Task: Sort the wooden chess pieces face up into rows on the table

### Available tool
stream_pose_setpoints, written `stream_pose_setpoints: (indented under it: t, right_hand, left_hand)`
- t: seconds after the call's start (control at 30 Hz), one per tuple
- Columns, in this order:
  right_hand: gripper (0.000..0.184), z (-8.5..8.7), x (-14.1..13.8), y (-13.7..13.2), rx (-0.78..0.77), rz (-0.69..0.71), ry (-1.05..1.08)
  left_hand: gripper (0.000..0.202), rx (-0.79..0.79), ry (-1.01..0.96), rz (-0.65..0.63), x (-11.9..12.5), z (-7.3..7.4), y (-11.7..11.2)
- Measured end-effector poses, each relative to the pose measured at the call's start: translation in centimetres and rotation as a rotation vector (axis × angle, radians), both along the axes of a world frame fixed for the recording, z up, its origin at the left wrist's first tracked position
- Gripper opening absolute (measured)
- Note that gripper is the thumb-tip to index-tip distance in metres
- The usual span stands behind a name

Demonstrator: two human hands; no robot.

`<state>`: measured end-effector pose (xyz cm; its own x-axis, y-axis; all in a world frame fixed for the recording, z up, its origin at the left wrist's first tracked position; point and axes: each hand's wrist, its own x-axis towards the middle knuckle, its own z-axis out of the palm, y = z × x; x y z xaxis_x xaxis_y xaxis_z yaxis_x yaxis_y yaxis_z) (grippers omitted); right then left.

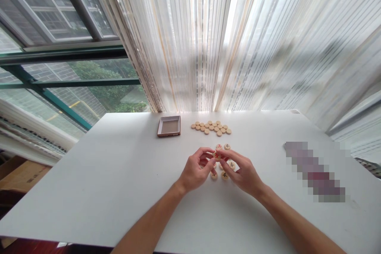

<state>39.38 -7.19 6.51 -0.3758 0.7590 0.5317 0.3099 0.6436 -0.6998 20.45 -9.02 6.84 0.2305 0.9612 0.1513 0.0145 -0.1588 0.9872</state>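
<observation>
Over a small group of round wooden Chinese chess pieces, my left hand point(195, 170) and my right hand point(244, 171) meet fingertip to fingertip. Between them they pinch a raised piece with a red character point(217, 156). Behind it on the table lie another red-marked piece point(219, 146) and a black-marked piece point(227, 147). Closer to me, below the fingers, are more black-marked pieces point(224, 175), one of them point(214, 175) beside my left fingertips. My fingers partly cover some pieces in the middle.
Farther back, several pieces point(211, 127) lie with blank tops showing. An open shallow box point(158, 131) stands to their left. A pixelated long object point(315, 172) lies at the right on the white table point(104, 174). String curtains point(190, 39) hang behind the far edge.
</observation>
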Motion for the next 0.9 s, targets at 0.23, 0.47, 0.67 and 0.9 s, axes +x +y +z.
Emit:
stream_pose_setpoints:
  t: [0.23,0.47,0.67,0.9]
  right_hand:
    - [0.025,0.34,-0.06,-0.08,-0.028,0.008,0.015]
    - [0.022,0.35,-0.1,-0.04,-0.047,0.012,0.028]
    - [0.013,0.59,-0.18,-0.17,-0.079,-0.015,0.035]
    - [0.013,0.61,-0.26,-0.24,-0.064,-0.096,0.011]
  left_hand:
    - [0.036,0.041,0.04,0.018,0.1,-0.1,0.0]
    - [0.036,0.078,0.12,0.04,-0.04,-0.28,-0.03]
    - [0.03,0.2,0.221,0.062,0.06,-0.6,-0.15]
    - [0.023,0.336,0.346,0.051,0.08,-0.88,-0.34]
